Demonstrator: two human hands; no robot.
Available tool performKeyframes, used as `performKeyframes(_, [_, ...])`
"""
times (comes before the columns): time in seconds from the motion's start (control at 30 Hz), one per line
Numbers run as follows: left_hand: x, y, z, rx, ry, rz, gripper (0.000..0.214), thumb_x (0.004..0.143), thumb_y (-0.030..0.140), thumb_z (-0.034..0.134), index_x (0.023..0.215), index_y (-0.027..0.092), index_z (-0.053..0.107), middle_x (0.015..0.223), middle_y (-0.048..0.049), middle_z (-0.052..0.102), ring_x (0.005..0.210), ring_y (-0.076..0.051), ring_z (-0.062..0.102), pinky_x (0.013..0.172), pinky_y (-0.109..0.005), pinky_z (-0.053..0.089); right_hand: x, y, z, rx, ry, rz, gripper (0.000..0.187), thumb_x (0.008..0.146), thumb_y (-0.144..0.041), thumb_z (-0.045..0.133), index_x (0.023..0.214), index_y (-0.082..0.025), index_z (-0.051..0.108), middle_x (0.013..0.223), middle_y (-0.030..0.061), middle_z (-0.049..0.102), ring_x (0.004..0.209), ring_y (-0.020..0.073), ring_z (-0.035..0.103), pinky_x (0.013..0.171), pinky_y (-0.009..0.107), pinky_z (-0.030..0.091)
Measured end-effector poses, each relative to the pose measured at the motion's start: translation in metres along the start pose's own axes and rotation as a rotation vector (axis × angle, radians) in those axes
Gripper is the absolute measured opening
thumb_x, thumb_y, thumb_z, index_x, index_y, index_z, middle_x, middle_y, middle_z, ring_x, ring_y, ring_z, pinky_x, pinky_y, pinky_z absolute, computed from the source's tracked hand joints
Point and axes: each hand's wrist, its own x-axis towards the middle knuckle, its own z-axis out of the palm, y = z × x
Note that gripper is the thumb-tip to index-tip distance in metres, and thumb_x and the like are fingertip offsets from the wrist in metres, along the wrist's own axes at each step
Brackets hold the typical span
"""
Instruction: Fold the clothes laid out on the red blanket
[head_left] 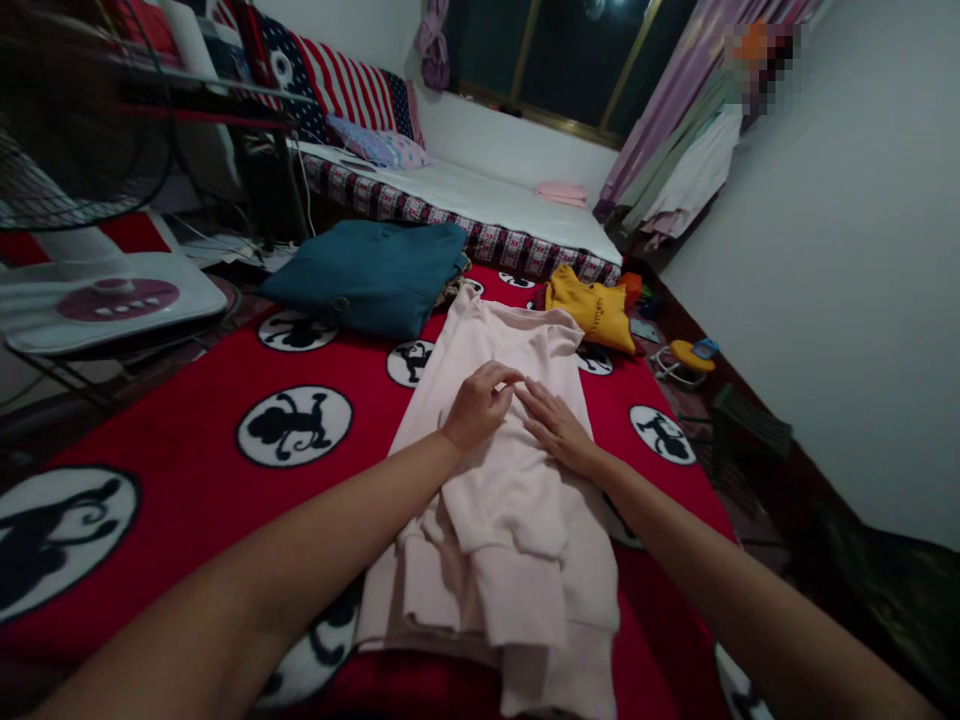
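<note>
the left hand point(478, 410) curls on the pink sweatshirt point(510, 495), whether pinching cloth i cannot tell; the right hand point(559, 428) rests there, fingers extended. best to smooth lightly outward, sleeves point(519, 590) aligned. on one red blanket point(195, 450): one teal garment point(375, 270), one sweatshirt, one yellow garment point(594, 312).

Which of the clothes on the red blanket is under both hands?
The pale pink top, lying in the middle beneath the left hand and right hand. The teal garment and yellow garment lie farther off, with no hand over them.
</note>
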Motion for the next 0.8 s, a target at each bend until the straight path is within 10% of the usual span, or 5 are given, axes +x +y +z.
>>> performKeyframes(0.17, [-0.008, 0.008, -0.024, -0.07, -0.218, 0.043, 0.021, 0.081, 0.005, 0.053, 0.09, 0.016, 0.068, 0.097, -0.0076, 0.065, 0.096, -0.018, 0.06, 0.083, -0.029, 0.048, -0.066, -0.028, -0.016, 0.146, 0.08, -0.089, 0.04, 0.096, -0.031, 0.042, 0.136, -0.028, 0.048, 0.147, 0.0084, 0.041, 0.136, 0.0199, 0.038, 0.11, 0.041, 0.036])
performKeyframes(0.5, [-0.058, 0.05, -0.153, 0.052, -0.815, 0.006, 0.023, 0.086, 0.021, 0.061, 0.109, 0.021, 0.066, 0.117, -0.0105, 0.06, 0.111, -0.021, 0.056, 0.095, -0.034, 0.046, -0.152, -0.043, -0.049, -0.082, 0.113, -0.282, 0.037, 0.087, -0.012, 0.052, 0.122, -0.024, 0.056, 0.124, 0.0115, 0.059, 0.113, 0.0205, 0.057, 0.089, 0.035, 0.052])
performKeyframes(0.8, [-0.089, 0.11, -0.125, 0.173, -0.73, 0.202, 0.027, 0.08, 0.024, 0.067, 0.107, 0.022, 0.06, 0.109, -0.009, 0.058, 0.097, -0.02, 0.056, 0.083, -0.032, 0.048, -0.106, -0.057, -0.03, 0.091, 0.307, 0.038, 0.015, 0.085, -0.014, 0.053, 0.096, -0.018, 0.063, 0.091, 0.0062, 0.063, 0.074, 0.0132, 0.06, 0.063, 0.024, 0.047])
